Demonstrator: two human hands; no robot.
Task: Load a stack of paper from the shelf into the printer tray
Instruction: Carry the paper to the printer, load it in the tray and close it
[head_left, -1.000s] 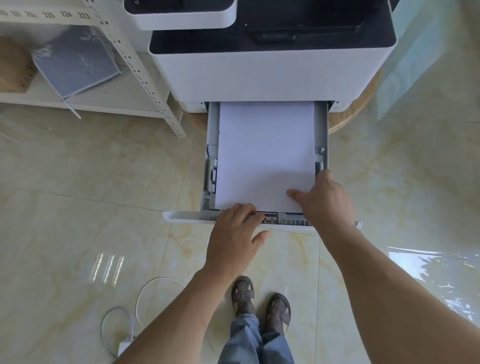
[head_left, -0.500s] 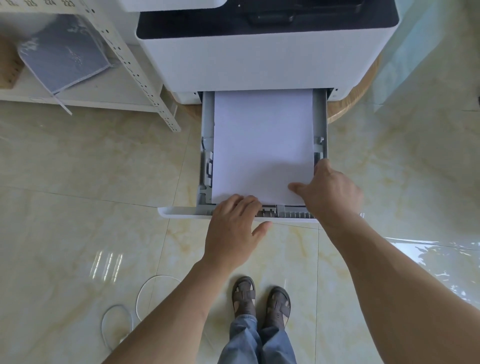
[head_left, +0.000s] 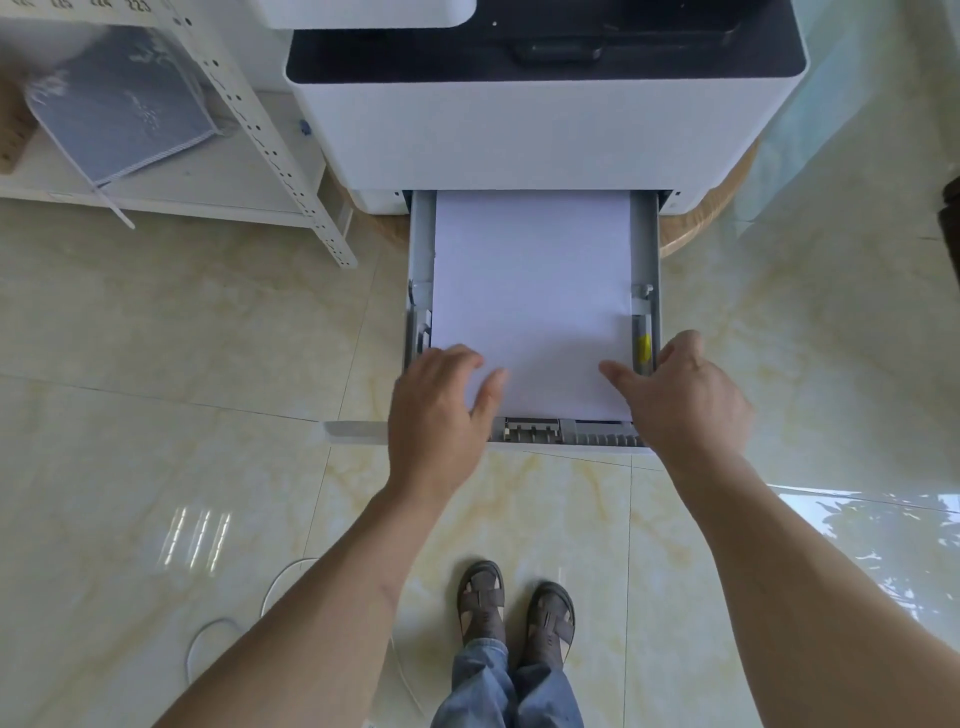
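Head view, paper stack (head_left: 530, 291): lying flat inside the pulled-out printer tray (head_left: 422, 244), between the two grey side walls, far end hidden under the printer (head_left: 540, 130).
Head view, long axis: running from the near edge straight back into the machine; short edges across the tray, near short edge just behind the front guide (head_left: 532, 430).
Head view, fit: left and right paper edges close along the tray rails, apparently square to them; exact contact with the side guides too fine to tell.
Head view, left hand (head_left: 441, 410): spread open, gripping nothing, fingers laid over the near-left corner of the sheet, thumb pointing inward; likely placed so to press and square that corner.
Head view, right hand (head_left: 685, 400): also open, clasping nothing, thumb on the near-right part of the paper, fingers curled past the right rail beside the yellow marker (head_left: 644, 347); likely steadying the edge against that side.
Head view, reason for the hold: both palms low at the near corners, judged as levelling the stack so it sits under the guides.
Head view, progress: paper in place, tray drawn out, closing not yet done.
Head view, surroundings: shelf (head_left: 171, 187) off to the left, well apart from the tray.
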